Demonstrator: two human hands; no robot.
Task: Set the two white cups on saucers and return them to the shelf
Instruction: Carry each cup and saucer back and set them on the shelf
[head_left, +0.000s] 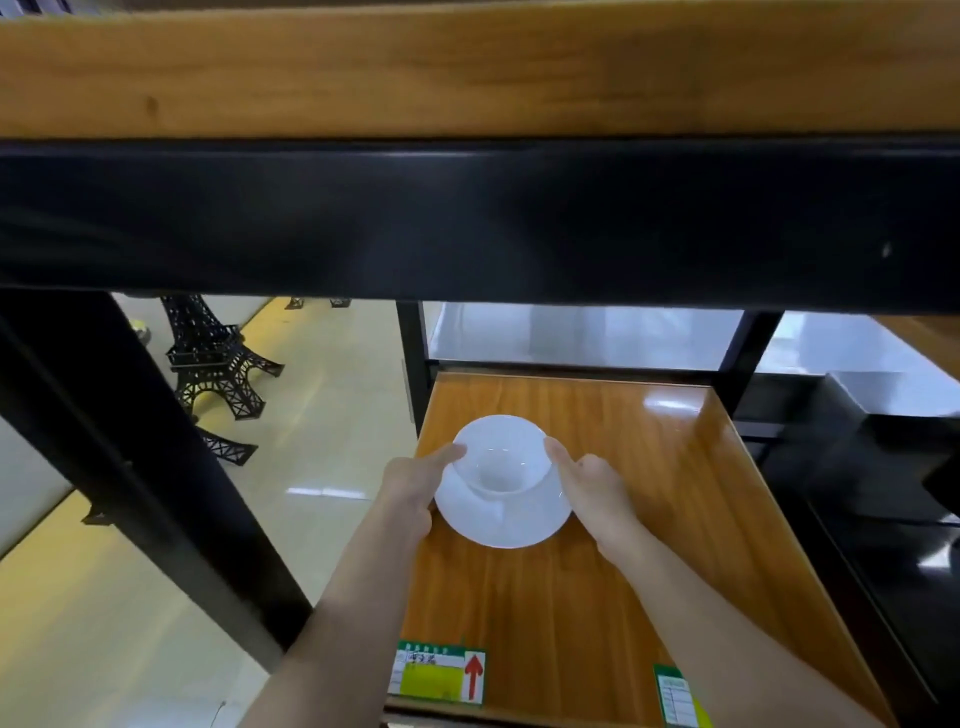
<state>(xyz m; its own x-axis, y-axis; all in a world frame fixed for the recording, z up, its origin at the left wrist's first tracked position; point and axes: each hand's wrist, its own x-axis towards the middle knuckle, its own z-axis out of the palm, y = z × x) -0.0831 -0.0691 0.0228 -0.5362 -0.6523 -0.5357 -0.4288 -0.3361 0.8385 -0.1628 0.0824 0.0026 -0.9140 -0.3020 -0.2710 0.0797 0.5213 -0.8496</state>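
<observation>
**Cup and Saucer Being Placed on the Wooden Shelf**

The white cup (500, 457) is sitting upright in the centre of a white saucer (503, 512), and the pair is lying directly between the two hands, over the left-of-centre part of the wooden shelf (649, 545). Whether the saucer is resting on the board or is just above it cannot be told.

The left hand (410, 493) is gripping the saucer's left edge, with its forefinger reaching up to the cup's rim. The right hand (592, 491) is gripping the right edge, its thumb lying against the cup's wall. Both hands are closed on the set; neither is nearer than the other, so the load is being shared evenly.

The set is round, so no long axis is governing the placement. The deciding relation is depth: the shelf is extending away from the person, with free board behind the saucer and the labels (441, 673) at the near edge.

Only one cup is in view; the second is not showing, so the task is judged roughly half complete.
</observation>
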